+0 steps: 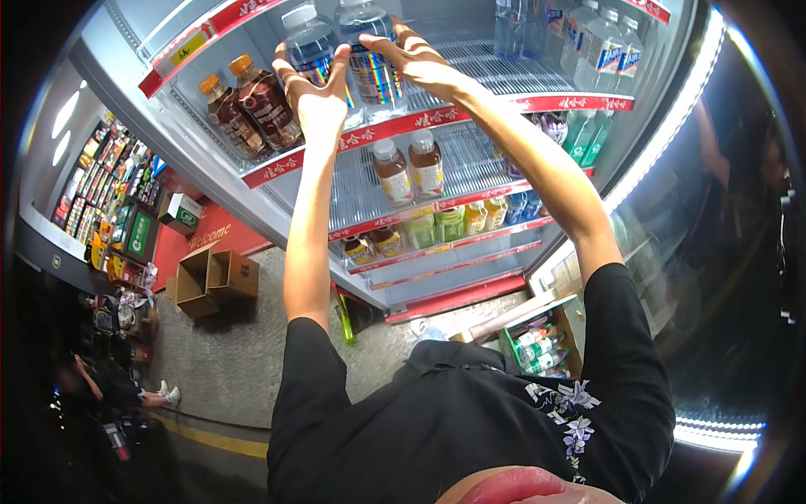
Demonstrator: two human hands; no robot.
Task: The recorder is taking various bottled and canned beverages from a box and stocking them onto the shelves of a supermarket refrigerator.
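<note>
Both my arms reach up into an upright drinks cooler. My left hand (316, 92) is closed round a clear bottle with a white cap (309, 40), its thumb on one side and fingers on the other. Beside it, a second clear bottle with a blue shiny label (378, 84) is gripped by my right hand (420, 63), the thumb across its front. These two bottles stand side by side, upright, at the front of the upper wire shelf (470, 71). Left of my left hand, two brown bottles with orange caps (267, 105) stand on the same shelf.
Lower shelves carry brown bottles with white caps (426, 164) and several coloured drinks (451, 223). More clear bottles (600, 50) are at the upper right. An open carton of green-labelled bottles (546, 344) lies below me. An open cardboard box (214, 281) sits on the floor, left.
</note>
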